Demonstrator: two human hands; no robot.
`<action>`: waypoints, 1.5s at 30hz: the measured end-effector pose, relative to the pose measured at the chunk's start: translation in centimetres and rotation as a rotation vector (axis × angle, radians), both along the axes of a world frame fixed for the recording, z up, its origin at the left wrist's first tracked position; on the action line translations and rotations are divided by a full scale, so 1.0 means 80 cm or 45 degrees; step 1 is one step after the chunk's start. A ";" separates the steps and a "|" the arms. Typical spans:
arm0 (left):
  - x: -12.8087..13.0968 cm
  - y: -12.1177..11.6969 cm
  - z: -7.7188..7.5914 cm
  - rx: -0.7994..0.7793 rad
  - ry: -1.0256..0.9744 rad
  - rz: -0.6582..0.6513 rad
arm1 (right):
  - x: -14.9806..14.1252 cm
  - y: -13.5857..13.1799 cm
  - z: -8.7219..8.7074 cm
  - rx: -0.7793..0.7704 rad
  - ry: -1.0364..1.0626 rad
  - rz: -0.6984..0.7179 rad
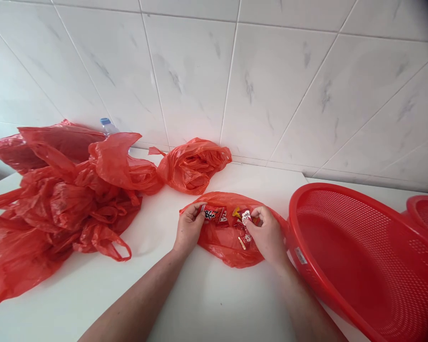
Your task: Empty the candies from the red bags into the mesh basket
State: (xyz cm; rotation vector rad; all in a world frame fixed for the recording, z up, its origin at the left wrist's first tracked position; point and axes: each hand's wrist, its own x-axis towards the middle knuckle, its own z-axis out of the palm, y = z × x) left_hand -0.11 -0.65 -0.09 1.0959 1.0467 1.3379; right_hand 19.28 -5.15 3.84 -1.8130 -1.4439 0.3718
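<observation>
A red plastic bag (pixel 231 259) lies spread on the white table, with several small wrapped snacks on it. My left hand (pixel 189 228) is closed at its left side, thumb and finger pinching the end of a red snack packet (pixel 214 215) with black-and-white lettering. At the right side my right hand (pixel 268 232) pinches a small red-and-white wrapped candy (pixel 246 217). Beside that hand lie a yellow-and-red wrapper (pixel 237 212) and a red wrapped piece (pixel 245 241) with a white flower-like mark. My right fingers partly cover the wrappers there.
A heap of crumpled red plastic bags (pixel 57 204) fills the left of the table (pixel 214 304). Another bunched bag (pixel 196 166) sits by the tiled wall. A blue-capped bottle (pixel 108 125) stands behind the heap. On the right are a large red perforated basket (pixel 297 228) and a second one (pixel 424 202).
</observation>
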 end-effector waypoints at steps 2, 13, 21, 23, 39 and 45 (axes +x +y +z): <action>0.000 0.000 0.000 -0.002 -0.003 0.002 | -0.002 0.000 -0.003 -0.004 0.052 0.031; 0.001 0.000 0.001 -0.010 -0.014 0.014 | -0.008 -0.004 -0.001 -0.170 0.118 0.308; 0.001 0.000 0.002 -0.019 -0.015 0.018 | 0.001 0.002 -0.013 -0.242 -0.283 0.141; 0.001 0.000 0.002 -0.018 -0.017 0.020 | 0.000 0.002 -0.015 -0.293 -0.370 0.142; -0.001 0.003 -0.005 0.034 -0.031 0.077 | 0.000 0.000 -0.001 -0.363 -0.217 0.152; -0.002 0.002 -0.005 0.039 -0.044 0.084 | -0.002 -0.001 0.002 -0.353 -0.180 0.155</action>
